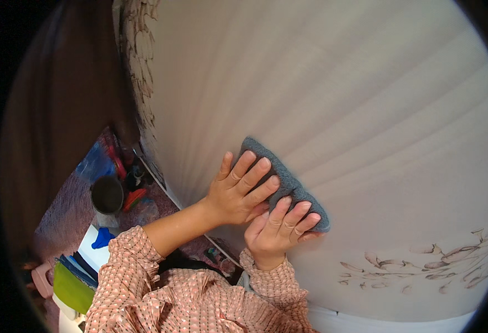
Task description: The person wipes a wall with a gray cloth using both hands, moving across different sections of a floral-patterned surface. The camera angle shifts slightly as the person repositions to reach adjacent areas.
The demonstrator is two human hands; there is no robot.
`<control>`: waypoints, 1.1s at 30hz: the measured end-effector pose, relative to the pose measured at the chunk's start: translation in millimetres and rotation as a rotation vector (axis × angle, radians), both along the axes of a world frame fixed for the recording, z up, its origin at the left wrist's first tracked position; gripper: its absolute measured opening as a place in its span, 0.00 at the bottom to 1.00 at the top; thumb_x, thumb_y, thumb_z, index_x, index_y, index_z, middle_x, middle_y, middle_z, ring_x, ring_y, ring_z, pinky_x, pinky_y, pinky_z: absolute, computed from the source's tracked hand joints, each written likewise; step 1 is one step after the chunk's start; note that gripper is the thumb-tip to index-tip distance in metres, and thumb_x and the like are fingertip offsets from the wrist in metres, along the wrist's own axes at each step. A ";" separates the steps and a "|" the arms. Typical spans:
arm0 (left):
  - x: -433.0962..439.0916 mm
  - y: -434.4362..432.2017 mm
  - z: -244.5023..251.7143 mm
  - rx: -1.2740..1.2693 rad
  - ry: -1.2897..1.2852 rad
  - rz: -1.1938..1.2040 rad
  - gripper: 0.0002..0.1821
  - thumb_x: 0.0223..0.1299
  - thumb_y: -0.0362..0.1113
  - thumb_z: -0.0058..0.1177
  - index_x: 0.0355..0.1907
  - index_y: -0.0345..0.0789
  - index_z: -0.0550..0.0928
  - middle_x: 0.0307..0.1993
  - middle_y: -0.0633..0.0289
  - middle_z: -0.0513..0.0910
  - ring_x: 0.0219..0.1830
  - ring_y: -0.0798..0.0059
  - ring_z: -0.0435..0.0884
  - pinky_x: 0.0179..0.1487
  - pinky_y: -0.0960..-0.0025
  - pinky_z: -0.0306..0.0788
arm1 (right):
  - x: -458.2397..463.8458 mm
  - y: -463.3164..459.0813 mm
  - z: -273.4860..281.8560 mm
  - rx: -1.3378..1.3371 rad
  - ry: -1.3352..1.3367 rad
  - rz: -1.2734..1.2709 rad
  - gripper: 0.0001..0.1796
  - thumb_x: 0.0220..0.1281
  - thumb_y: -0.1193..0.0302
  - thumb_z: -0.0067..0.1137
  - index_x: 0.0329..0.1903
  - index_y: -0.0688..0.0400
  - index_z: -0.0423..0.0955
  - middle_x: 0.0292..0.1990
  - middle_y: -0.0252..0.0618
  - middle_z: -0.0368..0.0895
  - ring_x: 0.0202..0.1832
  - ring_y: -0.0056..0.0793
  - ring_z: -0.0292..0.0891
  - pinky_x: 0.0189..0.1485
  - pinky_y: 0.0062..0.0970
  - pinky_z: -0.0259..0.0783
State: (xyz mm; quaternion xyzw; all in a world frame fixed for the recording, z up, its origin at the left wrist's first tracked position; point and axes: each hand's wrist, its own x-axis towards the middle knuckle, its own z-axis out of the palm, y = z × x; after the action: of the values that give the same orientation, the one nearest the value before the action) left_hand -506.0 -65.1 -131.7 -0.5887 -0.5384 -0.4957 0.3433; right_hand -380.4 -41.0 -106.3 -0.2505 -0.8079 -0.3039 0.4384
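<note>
A folded grey-blue terry cloth [294, 187] lies against a wide, pale fabric surface [310, 104]. My left hand [240, 189] is spread over the upper left part of the cloth, its fingers apart. Lower down, my right hand [283, 229] holds the cloth's lower right part, with the fingertips on its face. The two hands almost touch at the thumbs. Soft creases fan out across the fabric from around the cloth. A printed leafy branch [427, 266] decorates the fabric at the lower right, and a similar brown print [142, 62] runs along its left side.
On the purplish carpet [65, 200] at left stand a dark round container [107, 195], a blue plastic bag [96, 162] and a red-orange item [135, 199]. Nearer me are a blue cloth [103, 238], folded green fabric [71, 285] and a pink object [43, 279]. A dark curtain-like shape [73, 83] hangs at upper left.
</note>
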 end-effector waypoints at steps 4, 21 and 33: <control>-3.5 -6.0 -30.0 -0.046 -0.038 0.044 0.35 0.51 0.48 0.50 0.63 0.44 0.60 0.67 0.55 0.49 0.69 0.53 0.43 0.67 0.48 0.32 | -5.1 -0.9 -23.3 0.041 -0.113 0.025 0.25 0.57 0.69 0.43 0.58 0.65 0.62 0.65 0.54 0.49 0.69 0.52 0.31 0.65 0.54 0.23; -115.5 -12.4 -22.3 -0.014 0.105 0.004 0.29 0.50 0.51 0.50 0.57 0.47 0.68 0.64 0.60 0.58 0.68 0.59 0.49 0.66 0.47 0.39 | -99.6 -14.3 -28.0 -0.020 -0.120 -0.057 0.22 0.57 0.67 0.44 0.54 0.62 0.67 0.66 0.50 0.46 0.70 0.51 0.28 0.63 0.57 0.20; -202.5 -24.0 -0.6 -0.012 0.023 -0.026 0.27 0.56 0.51 0.45 0.58 0.45 0.66 0.65 0.59 0.57 0.68 0.58 0.50 0.67 0.47 0.37 | -190.4 -28.4 0.9 -0.010 -0.141 -0.061 0.26 0.58 0.67 0.42 0.59 0.64 0.60 0.65 0.56 0.47 0.69 0.54 0.30 0.65 0.55 0.21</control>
State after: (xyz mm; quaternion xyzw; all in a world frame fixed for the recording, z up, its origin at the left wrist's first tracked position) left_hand -708.4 -89.1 -132.3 -0.6033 -0.5299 -0.4899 0.3394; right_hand -570.8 -69.4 -105.4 -0.2554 -0.8302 -0.3298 0.3697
